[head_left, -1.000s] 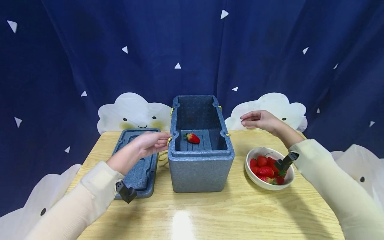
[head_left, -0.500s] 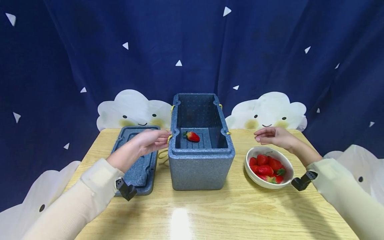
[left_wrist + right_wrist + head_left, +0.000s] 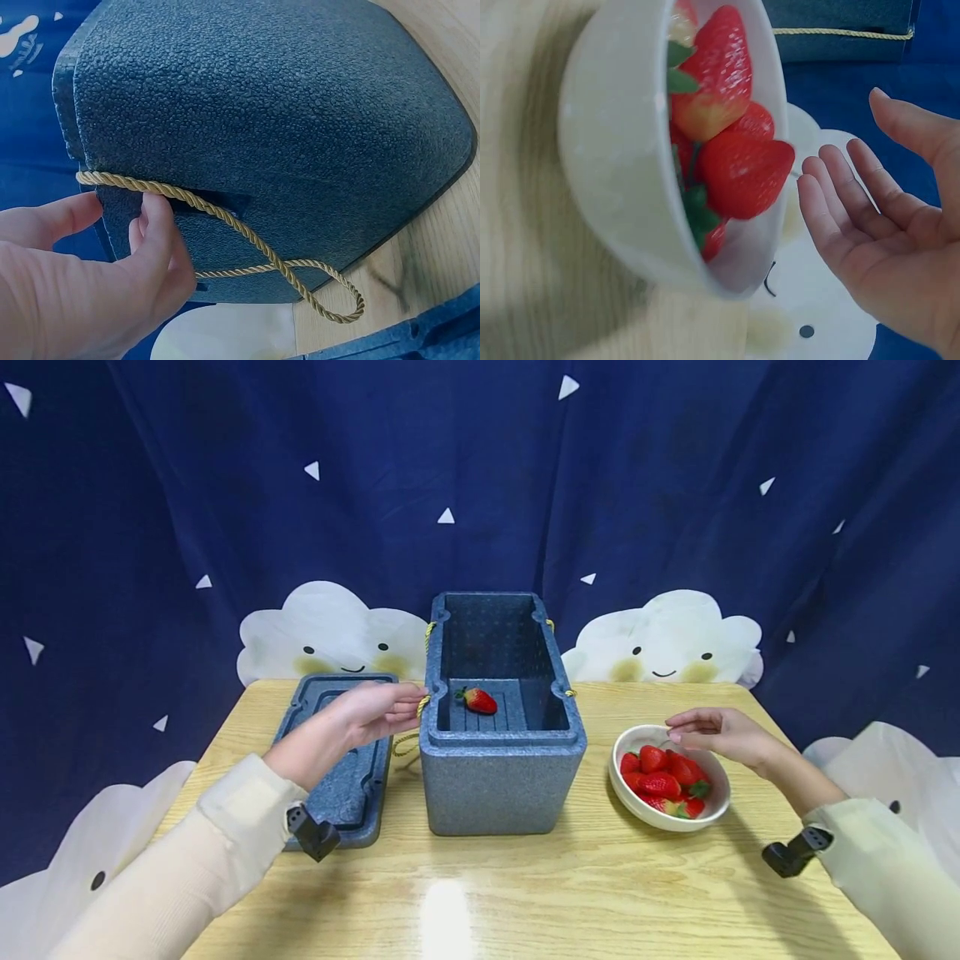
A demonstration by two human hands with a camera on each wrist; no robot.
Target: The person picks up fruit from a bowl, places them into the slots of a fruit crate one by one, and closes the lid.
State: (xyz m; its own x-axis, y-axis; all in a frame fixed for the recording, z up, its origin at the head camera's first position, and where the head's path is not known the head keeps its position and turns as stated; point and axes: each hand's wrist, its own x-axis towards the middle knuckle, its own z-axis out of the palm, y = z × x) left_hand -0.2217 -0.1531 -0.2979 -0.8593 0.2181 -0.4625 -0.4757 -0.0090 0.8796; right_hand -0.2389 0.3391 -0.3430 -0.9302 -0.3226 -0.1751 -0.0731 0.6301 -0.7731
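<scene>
A speckled dark blue foam box (image 3: 498,793) stands uncovered mid-table, with one strawberry (image 3: 478,701) lying on its floor. My left hand (image 3: 375,710) rests its fingertips against the box's left side, beside the yellow rope handle (image 3: 259,241), its fingers loosely bent and not gripping the rope. A white bowl (image 3: 647,814) of red strawberries (image 3: 660,783) stands right of the box. Over the bowl's far right rim hovers my right hand (image 3: 723,735). The right wrist view shows its thumb and fingers spread apart, holding nothing, near the fruit.
The box's lid (image 3: 337,797) lies flat on the wooden table (image 3: 525,893), left of the box and partly under my left forearm. Behind the table hangs a dark blue curtain (image 3: 375,468) with white triangles. White cloud cutouts (image 3: 330,627) line the table's back edge.
My right hand has moved right and down, from beside the box to the bowl's far right rim. The left hand stays against the box. The strawberry in the box lies unchanged.
</scene>
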